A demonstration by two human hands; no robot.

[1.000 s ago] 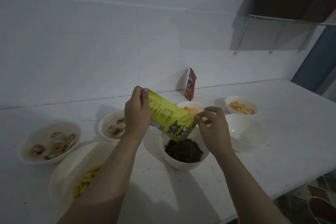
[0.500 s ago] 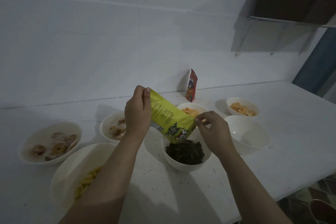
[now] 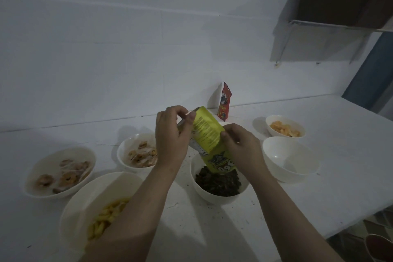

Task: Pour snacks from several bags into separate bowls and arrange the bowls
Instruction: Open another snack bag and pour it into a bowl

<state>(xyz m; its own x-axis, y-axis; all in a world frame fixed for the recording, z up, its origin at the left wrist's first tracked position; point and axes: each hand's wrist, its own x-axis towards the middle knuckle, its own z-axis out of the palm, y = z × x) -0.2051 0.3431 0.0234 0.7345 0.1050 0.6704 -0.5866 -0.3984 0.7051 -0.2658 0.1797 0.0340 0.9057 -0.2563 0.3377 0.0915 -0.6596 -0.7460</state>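
White table point(image 3: 319, 166) against white wall. Yellow bag point(image 3: 209, 138) inverted, long axis steeply tilted, mouth down over dark-snack bowl point(image 3: 204, 189). Left hand point(image 3: 170, 134) and right hand point(image 3: 240, 147) both pinch it.

The yellow bag point(image 3: 209, 137) now stands much steeper than a second ago, its upper end raised toward the wall and its open lower end dipping down into the bowl of dark snacks point(image 3: 219, 184), where before it hung slanted above the rim. The right hand point(image 3: 241, 147) has moved up from the bag's lower corner to its middle, fingers pinching the right edge. The left hand point(image 3: 172, 134) has loosened from a full grip at the top end; its thumb and fingertips now pinch the upper left edge.
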